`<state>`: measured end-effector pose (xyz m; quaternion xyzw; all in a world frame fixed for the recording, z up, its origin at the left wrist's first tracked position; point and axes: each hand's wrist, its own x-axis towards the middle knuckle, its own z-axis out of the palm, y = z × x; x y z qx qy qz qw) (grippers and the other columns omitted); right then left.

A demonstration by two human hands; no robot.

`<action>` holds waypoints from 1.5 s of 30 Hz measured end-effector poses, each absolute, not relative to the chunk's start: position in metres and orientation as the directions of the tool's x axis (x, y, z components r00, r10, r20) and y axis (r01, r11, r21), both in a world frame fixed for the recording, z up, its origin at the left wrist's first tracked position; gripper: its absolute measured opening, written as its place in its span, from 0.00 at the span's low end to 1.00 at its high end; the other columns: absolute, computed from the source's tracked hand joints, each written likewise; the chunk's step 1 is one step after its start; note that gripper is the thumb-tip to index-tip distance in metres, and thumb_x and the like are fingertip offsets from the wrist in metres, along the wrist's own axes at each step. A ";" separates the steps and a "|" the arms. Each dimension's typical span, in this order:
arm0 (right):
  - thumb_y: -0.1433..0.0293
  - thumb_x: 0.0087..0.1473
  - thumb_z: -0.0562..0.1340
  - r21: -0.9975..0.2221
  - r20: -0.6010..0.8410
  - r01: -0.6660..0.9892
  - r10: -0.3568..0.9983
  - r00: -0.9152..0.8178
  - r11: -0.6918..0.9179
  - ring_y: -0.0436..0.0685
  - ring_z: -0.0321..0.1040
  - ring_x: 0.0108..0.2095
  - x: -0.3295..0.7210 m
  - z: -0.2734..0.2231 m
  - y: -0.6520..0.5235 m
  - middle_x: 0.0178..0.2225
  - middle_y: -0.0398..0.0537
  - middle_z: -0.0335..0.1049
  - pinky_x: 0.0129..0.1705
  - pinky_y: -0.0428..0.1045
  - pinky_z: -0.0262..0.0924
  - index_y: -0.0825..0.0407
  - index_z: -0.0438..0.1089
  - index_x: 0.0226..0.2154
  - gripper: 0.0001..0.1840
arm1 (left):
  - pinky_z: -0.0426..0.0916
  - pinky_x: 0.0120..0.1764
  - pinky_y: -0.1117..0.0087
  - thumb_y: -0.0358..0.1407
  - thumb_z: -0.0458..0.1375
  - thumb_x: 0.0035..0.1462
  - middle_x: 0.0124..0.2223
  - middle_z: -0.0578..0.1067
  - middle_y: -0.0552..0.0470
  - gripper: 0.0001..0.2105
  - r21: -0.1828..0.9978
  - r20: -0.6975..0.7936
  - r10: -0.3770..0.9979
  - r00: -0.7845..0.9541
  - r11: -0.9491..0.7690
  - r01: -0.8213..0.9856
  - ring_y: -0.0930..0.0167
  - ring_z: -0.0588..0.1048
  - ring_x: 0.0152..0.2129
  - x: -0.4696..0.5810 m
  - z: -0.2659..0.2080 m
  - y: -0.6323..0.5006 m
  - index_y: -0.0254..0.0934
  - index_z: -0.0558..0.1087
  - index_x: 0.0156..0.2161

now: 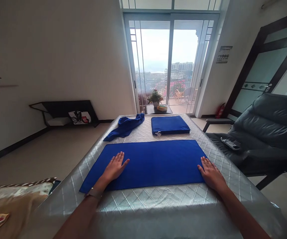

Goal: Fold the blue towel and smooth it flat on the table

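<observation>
A blue towel [155, 166] lies spread flat as a long rectangle across the quilted silver table cover [155, 202]. My left hand [115, 167] rests on its left part, palm down with the fingers stretched out. At the towel's right edge lies my right hand [211, 172], also flat with its fingers extended, partly over the cover. Neither hand grips anything. Beyond the towel sits a neat stack of folded blue towels [170, 124] with a small white tag at its front. To the left of that stack, a crumpled blue towel [126, 126] lies loosely bunched.
A dark recliner [270, 126] stands close along the right side, with a pale device [230, 143] on its seat. Behind the table's far end is a small stand with a potted plant [155, 97]. A black rack [66, 111] stands by the left wall.
</observation>
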<state>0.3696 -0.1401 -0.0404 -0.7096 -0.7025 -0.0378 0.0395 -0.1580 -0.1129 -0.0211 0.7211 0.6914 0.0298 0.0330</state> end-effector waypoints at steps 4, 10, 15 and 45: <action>0.57 0.64 0.40 -0.027 0.104 1.000 0.995 0.013 -0.010 0.59 0.39 0.70 0.371 -0.042 -0.139 0.70 0.55 0.42 0.70 0.58 0.37 0.62 0.46 0.68 0.38 | 0.47 0.66 0.52 0.55 0.32 0.65 0.71 0.49 0.36 0.40 0.114 0.073 0.981 -0.179 0.170 0.979 0.58 0.49 0.68 -0.228 -0.032 -0.108 0.23 0.49 0.69; 0.57 0.63 0.41 -0.036 0.101 0.999 0.995 -0.002 0.006 0.59 0.39 0.70 0.375 -0.044 -0.137 0.70 0.56 0.43 0.70 0.58 0.38 0.63 0.46 0.68 0.38 | 0.46 0.67 0.52 0.53 0.35 0.65 0.71 0.49 0.35 0.39 0.147 0.083 0.965 -0.251 0.237 0.960 0.58 0.48 0.68 -0.241 -0.036 -0.109 0.20 0.49 0.68; 0.57 0.64 0.41 -0.065 0.047 0.998 0.999 0.011 -0.008 0.59 0.38 0.70 0.380 -0.039 -0.135 0.71 0.55 0.42 0.70 0.59 0.38 0.62 0.45 0.69 0.38 | 0.47 0.66 0.52 0.53 0.35 0.65 0.70 0.50 0.34 0.38 0.158 0.122 0.962 -0.246 0.225 0.961 0.57 0.50 0.68 -0.237 -0.037 -0.110 0.21 0.50 0.68; 0.54 0.65 0.36 -0.073 0.007 0.995 0.998 0.066 -0.066 0.60 0.34 0.71 0.328 -0.025 -0.064 0.71 0.56 0.37 0.70 0.59 0.33 0.62 0.42 0.69 0.39 | 0.47 0.66 0.52 0.51 0.37 0.65 0.70 0.51 0.36 0.37 0.168 0.126 0.962 -0.244 0.222 0.961 0.58 0.51 0.68 -0.241 -0.040 -0.108 0.22 0.51 0.68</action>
